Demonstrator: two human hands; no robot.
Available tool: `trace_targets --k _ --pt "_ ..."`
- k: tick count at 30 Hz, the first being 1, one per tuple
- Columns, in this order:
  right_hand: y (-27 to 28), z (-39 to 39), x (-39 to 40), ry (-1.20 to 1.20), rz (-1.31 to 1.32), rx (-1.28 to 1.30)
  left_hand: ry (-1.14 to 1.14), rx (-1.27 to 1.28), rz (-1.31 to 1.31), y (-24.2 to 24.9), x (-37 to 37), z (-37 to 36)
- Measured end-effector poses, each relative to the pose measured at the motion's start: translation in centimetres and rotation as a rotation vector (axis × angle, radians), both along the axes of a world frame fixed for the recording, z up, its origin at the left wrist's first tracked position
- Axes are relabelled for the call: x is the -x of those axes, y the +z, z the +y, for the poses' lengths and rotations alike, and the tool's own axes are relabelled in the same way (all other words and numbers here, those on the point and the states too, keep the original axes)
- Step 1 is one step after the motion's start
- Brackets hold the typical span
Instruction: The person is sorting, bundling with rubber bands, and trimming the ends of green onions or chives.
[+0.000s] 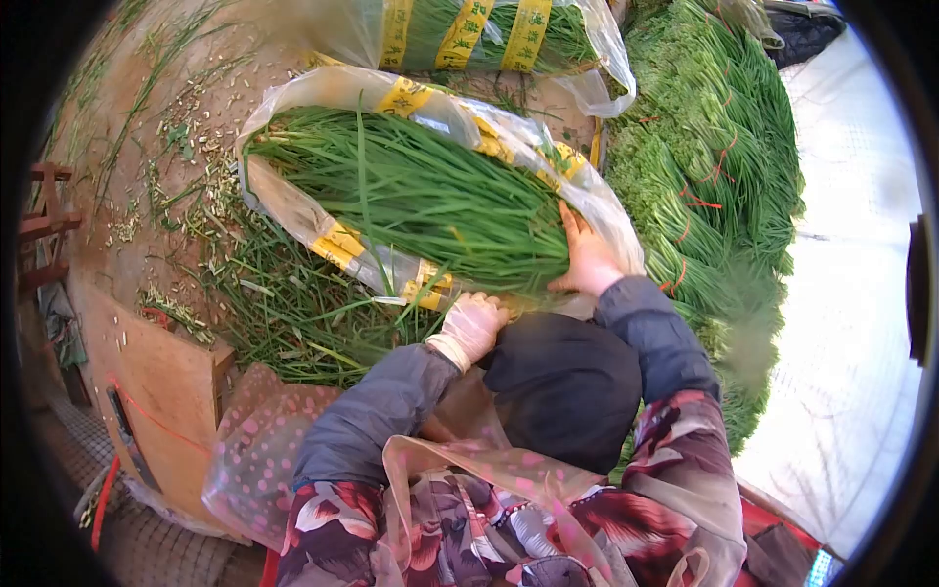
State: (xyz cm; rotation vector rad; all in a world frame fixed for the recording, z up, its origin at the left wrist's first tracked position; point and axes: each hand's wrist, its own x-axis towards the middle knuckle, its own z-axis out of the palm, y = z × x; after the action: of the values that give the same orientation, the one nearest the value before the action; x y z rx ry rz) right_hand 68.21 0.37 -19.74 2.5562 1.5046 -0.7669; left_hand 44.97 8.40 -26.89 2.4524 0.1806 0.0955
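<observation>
A clear plastic bag point(323, 235) with yellow printed bands lies opened on the ground, full of long green garlic chives point(421, 186). The bag's near edge is pinched in my left hand point(471, 325), which wears a thin pale glove and has its fingers curled closed. My right hand point(590, 256) presses against the right end of the chives, just inside the bag, with thumb and fingers apart. Part of the bag's lower right corner is hidden behind my sleeve and a dark rounded cloth-covered shape point(562, 386).
A second filled bag point(469, 34) lies behind. Bundles of chives point(704, 196) with red ties are piled at the right, beside a white sheet point(841, 274). Loose leaves point(293, 303) and cut scraps litter the ground at the left, near a wooden board point(147, 391) with a knife point(132, 435).
</observation>
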Motion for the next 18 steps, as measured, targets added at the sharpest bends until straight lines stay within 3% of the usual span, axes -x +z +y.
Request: trace_targets --k 1,3,7,11,14,15,16,18 --pt "-1.0 0.3 -0.5 -0.007 -0.071 0.025 -0.017 -0.011 0.028 0.3 0.0 0.2" --pt "1.0 2.9 -0.1 -0.053 -0.099 0.349 0.012 0.005 -0.001 0.4 0.2 0.1" --pt "0.6 1.3 1.8 0.073 -0.082 0.38 0.057 0.012 -0.049 0.7 -0.2 0.3" --pt "-0.9 1.4 1.3 -0.024 -0.063 0.267 0.03 -0.019 0.044 1.1 -0.3 0.0" --pt "3.5 5.4 -1.1 -0.114 0.182 0.317 -0.071 -0.043 0.129 2.5 -0.2 0.4" --pt "5.4 6.4 -2.2 -0.038 0.149 0.161 -0.072 -0.035 0.139 2.9 0.0 0.5" --pt "6.5 7.5 -4.0 0.09 0.096 -0.018 -0.086 -0.056 0.095 3.2 0.1 0.5" --pt "8.1 9.4 -6.1 -0.007 0.343 0.029 -0.014 -0.13 -0.109 3.8 -0.3 1.0"
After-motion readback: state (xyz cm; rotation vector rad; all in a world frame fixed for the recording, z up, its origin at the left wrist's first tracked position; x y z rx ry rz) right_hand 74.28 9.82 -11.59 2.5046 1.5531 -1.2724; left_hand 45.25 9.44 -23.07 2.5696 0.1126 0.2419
